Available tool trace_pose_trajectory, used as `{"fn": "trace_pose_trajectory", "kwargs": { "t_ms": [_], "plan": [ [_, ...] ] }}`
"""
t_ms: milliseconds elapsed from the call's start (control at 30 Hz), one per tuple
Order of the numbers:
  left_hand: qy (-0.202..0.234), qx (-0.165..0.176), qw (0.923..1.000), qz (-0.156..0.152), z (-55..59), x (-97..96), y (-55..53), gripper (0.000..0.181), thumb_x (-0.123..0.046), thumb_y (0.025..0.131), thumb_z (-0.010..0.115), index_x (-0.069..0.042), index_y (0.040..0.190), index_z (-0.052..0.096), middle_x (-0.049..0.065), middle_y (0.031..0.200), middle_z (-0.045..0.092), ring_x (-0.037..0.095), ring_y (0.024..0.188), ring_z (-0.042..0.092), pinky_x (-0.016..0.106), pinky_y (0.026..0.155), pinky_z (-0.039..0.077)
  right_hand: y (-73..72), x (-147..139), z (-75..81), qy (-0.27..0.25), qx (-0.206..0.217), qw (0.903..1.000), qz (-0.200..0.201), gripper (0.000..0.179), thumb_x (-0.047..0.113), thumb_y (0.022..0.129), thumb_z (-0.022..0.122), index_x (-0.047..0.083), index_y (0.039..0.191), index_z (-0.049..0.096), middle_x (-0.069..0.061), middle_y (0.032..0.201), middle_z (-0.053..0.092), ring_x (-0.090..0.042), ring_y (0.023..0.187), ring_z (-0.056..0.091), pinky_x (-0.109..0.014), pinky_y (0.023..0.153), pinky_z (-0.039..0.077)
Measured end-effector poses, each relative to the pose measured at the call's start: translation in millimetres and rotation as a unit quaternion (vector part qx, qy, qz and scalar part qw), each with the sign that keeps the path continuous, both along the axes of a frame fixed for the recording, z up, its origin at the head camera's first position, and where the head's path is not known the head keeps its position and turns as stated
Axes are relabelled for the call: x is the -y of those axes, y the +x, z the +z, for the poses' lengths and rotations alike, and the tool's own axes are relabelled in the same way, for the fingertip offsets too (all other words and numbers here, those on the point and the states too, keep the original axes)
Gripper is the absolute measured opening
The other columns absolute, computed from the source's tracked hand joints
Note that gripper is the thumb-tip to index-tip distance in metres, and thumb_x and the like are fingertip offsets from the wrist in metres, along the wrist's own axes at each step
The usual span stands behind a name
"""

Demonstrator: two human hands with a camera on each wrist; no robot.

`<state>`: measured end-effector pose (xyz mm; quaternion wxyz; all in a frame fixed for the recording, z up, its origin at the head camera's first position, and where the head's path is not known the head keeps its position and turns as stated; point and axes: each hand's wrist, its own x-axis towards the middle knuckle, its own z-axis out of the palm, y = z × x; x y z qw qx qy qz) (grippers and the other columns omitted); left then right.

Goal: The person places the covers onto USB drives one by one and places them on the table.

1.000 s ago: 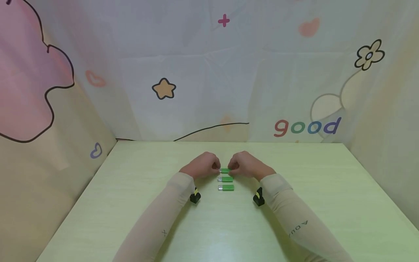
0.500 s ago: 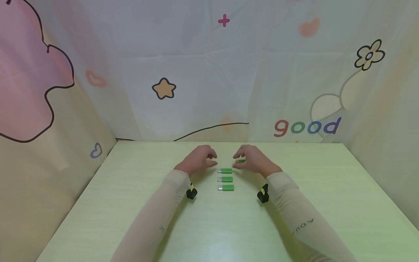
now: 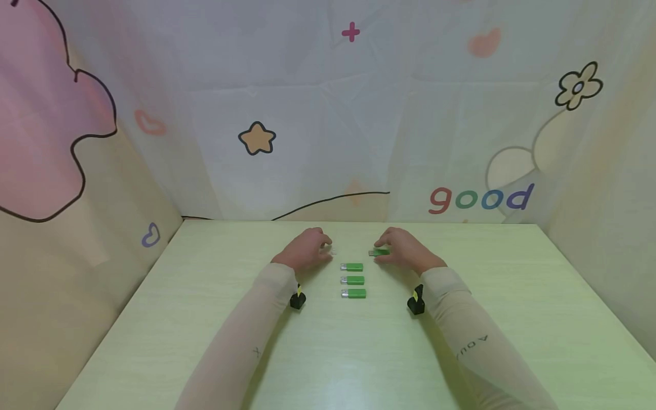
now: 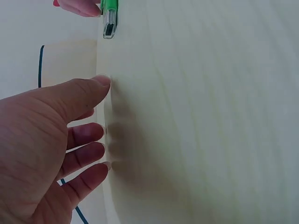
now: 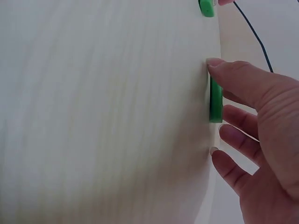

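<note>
Three green USB sticks with clear ends lie in a column on the table: a front stick (image 3: 353,294), a middle stick (image 3: 352,281) and a back stick (image 3: 352,267). Behind them, to the right, lies another green stick (image 3: 380,252) between the thumb and fingers of my right hand (image 3: 405,250). In the right wrist view that stick (image 5: 216,100) shows under the thumb, its contact with the hand unclear. My left hand (image 3: 303,250) hovers loosely curved left of the column. A small pale clear piece (image 3: 333,251) shows at its fingertips; its kind cannot be told.
The pale table (image 3: 328,353) ends at its back edge against a printed cloth backdrop (image 3: 307,85). Cloth also hangs along both sides. A black wrist camera (image 3: 298,299) sits on the left sleeve, another black camera (image 3: 417,300) on the right.
My hands have drawn apart, left hand leftward and right hand rightward, away from the back stick. The stick behind, hidden at first, has come into view and stays in place.
</note>
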<state>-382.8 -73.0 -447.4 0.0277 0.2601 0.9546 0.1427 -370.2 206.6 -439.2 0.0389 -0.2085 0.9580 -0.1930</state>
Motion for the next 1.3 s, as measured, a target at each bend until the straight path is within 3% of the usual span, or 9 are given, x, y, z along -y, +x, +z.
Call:
{"fn": "trace_pose_trajectory", "kwargs": {
  "t_ms": [333,533,833,1300],
  "plan": [
    [0.011,0.004,0.9999,-0.01,4.6,-3.8,0.4,0.034,-0.022,0.097,0.071,-0.009,0.128,0.07,0.006,0.111,0.065,0.019,0.098,0.059,0.035,0.099,0.05,-4.9,-3,-0.5,-0.018,0.015,0.9997,0.008,0.034,0.019,0.089,0.081,0.006,0.12,0.076,-0.007,0.111,0.071,-0.022,0.096,0.063,-0.042,0.093,0.055],
    [0.005,-0.001,0.9998,-0.018,2.5,-6.4,-5.6,0.022,-0.02,0.098,0.069,-0.01,0.117,0.075,0.003,0.111,0.069,0.018,0.103,0.061,0.036,0.1,0.051,-5.7,-3,-0.1,-0.01,0.016,0.9996,0.021,0.026,0.017,0.091,0.079,0.007,0.115,0.078,-0.006,0.106,0.07,-0.02,0.095,0.064,-0.042,0.094,0.056],
    [0.012,-0.021,0.9988,-0.043,-2.8,-8.2,-13.8,0.012,-0.017,0.096,0.071,-0.01,0.102,0.078,0.001,0.102,0.07,0.015,0.093,0.059,0.034,0.091,0.052,-4.1,-5,-0.5,0.009,0.008,0.9996,0.024,0.018,0.016,0.092,0.077,0.008,0.109,0.079,-0.005,0.103,0.07,-0.018,0.091,0.061,-0.039,0.089,0.056],
    [0.008,-0.011,0.9996,-0.024,1.5,-13.4,-11.8,0.008,-0.017,0.095,0.072,-0.012,0.094,0.079,-0.001,0.096,0.073,0.014,0.086,0.059,0.032,0.085,0.053,-4.0,0,2.4,0.004,0.029,0.9995,0.014,0.016,0.014,0.092,0.077,0.007,0.107,0.078,-0.006,0.105,0.072,-0.018,0.092,0.062,-0.04,0.092,0.057]
  ]
}}
